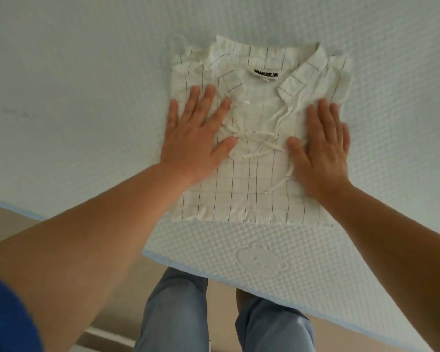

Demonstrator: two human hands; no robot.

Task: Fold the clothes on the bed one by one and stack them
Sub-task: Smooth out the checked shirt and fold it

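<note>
A white shirt (257, 179) with thin dark stripes lies folded into a compact rectangle on the bed (87, 97), collar and black label toward the far side, drawstrings loose across its chest. My left hand (197, 133) presses flat on the shirt's left half, fingers straight and spread. My right hand (320, 146) lies flat on the right half in the same way. Neither hand grips any fabric.
The bed is covered by a pale textured mattress pad with a blue edge (341, 318) that runs diagonally close to my legs (173, 313). A bear shape (261, 260) is embossed near that edge. Beige floor (10, 224) shows at the lower left.
</note>
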